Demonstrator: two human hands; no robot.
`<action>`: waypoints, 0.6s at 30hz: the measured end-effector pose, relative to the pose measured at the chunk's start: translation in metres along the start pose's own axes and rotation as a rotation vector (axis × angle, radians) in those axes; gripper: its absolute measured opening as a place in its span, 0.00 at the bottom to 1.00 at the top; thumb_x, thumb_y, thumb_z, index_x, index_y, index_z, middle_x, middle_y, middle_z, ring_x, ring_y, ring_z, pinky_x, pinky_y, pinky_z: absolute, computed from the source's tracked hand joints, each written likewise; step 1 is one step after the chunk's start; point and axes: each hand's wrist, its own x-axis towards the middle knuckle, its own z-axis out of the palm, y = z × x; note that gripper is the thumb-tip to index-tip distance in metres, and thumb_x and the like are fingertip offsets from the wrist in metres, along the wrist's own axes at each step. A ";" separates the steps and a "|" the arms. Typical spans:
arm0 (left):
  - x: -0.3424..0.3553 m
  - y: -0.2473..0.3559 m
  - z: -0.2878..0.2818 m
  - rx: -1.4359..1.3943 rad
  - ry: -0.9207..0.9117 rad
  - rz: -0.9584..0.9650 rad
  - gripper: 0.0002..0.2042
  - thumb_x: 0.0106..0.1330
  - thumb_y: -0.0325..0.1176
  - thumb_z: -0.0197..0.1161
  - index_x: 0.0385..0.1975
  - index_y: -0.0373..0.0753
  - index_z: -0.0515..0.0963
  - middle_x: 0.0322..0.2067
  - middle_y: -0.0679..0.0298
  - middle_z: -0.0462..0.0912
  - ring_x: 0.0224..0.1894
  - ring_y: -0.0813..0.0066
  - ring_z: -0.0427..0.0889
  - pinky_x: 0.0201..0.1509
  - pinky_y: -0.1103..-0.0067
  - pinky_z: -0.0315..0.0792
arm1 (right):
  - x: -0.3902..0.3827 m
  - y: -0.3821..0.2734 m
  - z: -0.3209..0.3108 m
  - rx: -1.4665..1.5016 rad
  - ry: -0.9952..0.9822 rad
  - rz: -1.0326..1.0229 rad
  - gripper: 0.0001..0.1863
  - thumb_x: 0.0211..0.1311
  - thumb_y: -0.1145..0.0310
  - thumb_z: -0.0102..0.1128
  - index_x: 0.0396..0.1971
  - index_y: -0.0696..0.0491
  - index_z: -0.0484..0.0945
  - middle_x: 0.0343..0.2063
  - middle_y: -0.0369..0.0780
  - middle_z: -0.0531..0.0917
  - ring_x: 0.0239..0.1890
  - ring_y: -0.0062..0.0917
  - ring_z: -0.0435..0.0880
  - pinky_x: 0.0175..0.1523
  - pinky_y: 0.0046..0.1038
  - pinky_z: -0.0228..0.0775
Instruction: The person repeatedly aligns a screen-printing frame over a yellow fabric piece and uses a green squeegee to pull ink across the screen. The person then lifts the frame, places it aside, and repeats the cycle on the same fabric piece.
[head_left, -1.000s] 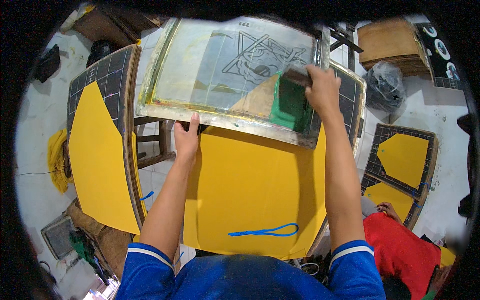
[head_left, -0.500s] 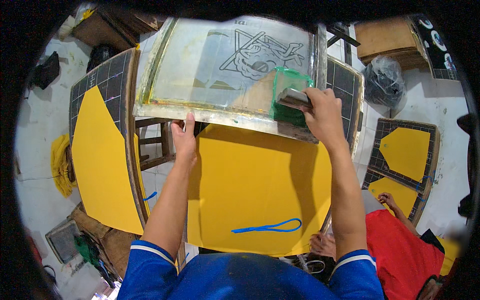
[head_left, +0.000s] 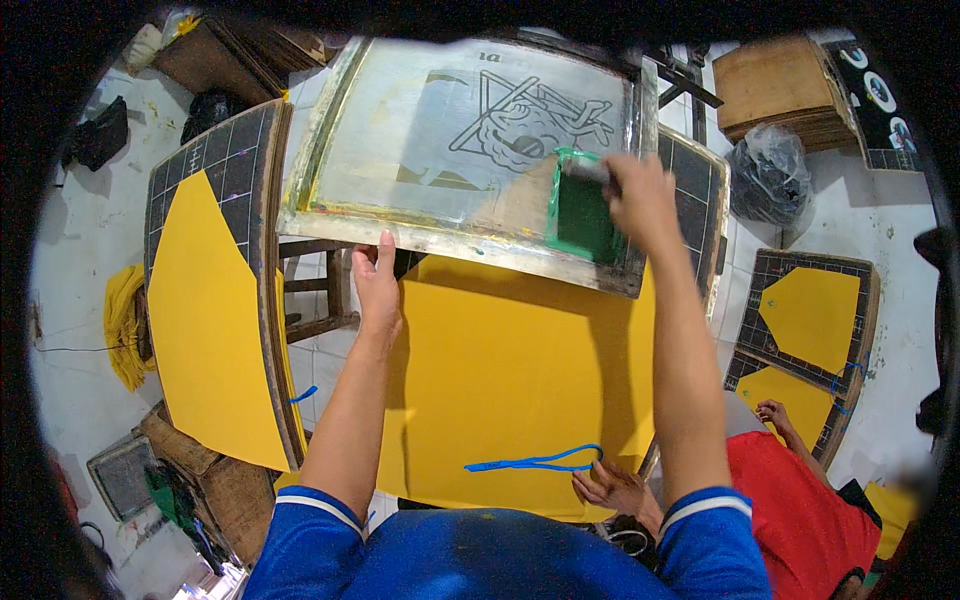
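Observation:
A screen-printing frame (head_left: 450, 238) with a line drawing on its mesh (head_left: 400, 120) is tilted above the near yellow fabric piece (head_left: 510, 360). My left hand (head_left: 377, 285) grips the frame's near edge, thumb on top and fingers underneath. My right hand (head_left: 645, 205), slightly blurred, is closed on a squeegee (head_left: 582, 166) at the far edge of a green ink patch (head_left: 585, 212) in the frame's right part. A blue strap loop (head_left: 530, 463) lies on the fabric's near edge. Another person's hand (head_left: 615, 487) touches that fabric beside the loop.
To the left stands a board (head_left: 262, 200) bearing another yellow piece (head_left: 205, 330). Smaller boards (head_left: 775, 262) with yellow pieces lie at right, near a person in red (head_left: 790, 490). A black plastic bag (head_left: 768, 180) and stacked brown boards (head_left: 775, 90) sit at far right.
My right hand has moved the squeegee away from me to the ink patch's far edge. The other person's hand has come in over the yellow fabric. My left hand keeps its grip.

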 end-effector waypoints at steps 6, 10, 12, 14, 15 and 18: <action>-0.005 0.012 -0.011 -0.064 -0.032 -0.050 0.18 0.78 0.41 0.63 0.55 0.35 0.72 0.52 0.63 0.78 0.55 0.76 0.73 0.65 0.76 0.65 | -0.132 -0.038 0.027 0.091 0.165 -0.086 0.28 0.51 0.79 0.66 0.56 0.48 0.80 0.55 0.38 0.82 0.57 0.40 0.75 0.60 0.45 0.64; -0.014 0.075 -0.006 -0.101 0.016 0.013 0.16 0.78 0.40 0.61 0.54 0.34 0.73 0.51 0.63 0.78 0.55 0.76 0.74 0.64 0.74 0.66 | -0.110 -0.047 -0.028 -0.018 0.540 -0.035 0.36 0.46 0.70 0.73 0.61 0.47 0.77 0.57 0.40 0.81 0.62 0.39 0.74 0.63 0.45 0.62; -0.006 0.129 0.006 -0.110 -0.103 0.188 0.25 0.77 0.47 0.58 0.62 0.34 0.72 0.59 0.59 0.77 0.64 0.70 0.72 0.71 0.71 0.60 | -0.075 -0.051 -0.073 -0.047 0.806 -0.206 0.34 0.49 0.47 0.80 0.54 0.49 0.80 0.47 0.41 0.84 0.53 0.43 0.80 0.58 0.50 0.65; 0.004 0.182 0.026 0.050 -0.122 0.495 0.19 0.76 0.44 0.59 0.57 0.35 0.74 0.55 0.60 0.79 0.56 0.69 0.76 0.69 0.72 0.64 | -0.039 -0.039 -0.132 -0.191 0.913 -0.173 0.30 0.53 0.39 0.77 0.45 0.47 0.85 0.38 0.40 0.87 0.42 0.40 0.85 0.51 0.43 0.73; 0.011 0.206 0.032 0.187 -0.142 0.592 0.21 0.77 0.44 0.60 0.58 0.33 0.73 0.55 0.58 0.79 0.57 0.69 0.77 0.67 0.71 0.66 | -0.020 -0.028 -0.164 -0.155 0.906 -0.197 0.26 0.56 0.40 0.76 0.43 0.45 0.86 0.37 0.38 0.88 0.39 0.38 0.87 0.48 0.38 0.77; 0.019 0.230 0.025 0.247 -0.301 0.926 0.31 0.70 0.54 0.68 0.61 0.33 0.73 0.60 0.49 0.78 0.65 0.55 0.75 0.71 0.66 0.67 | 0.042 0.018 -0.233 -0.280 0.900 -0.088 0.24 0.61 0.42 0.72 0.47 0.45 0.87 0.44 0.39 0.89 0.45 0.35 0.88 0.52 0.34 0.77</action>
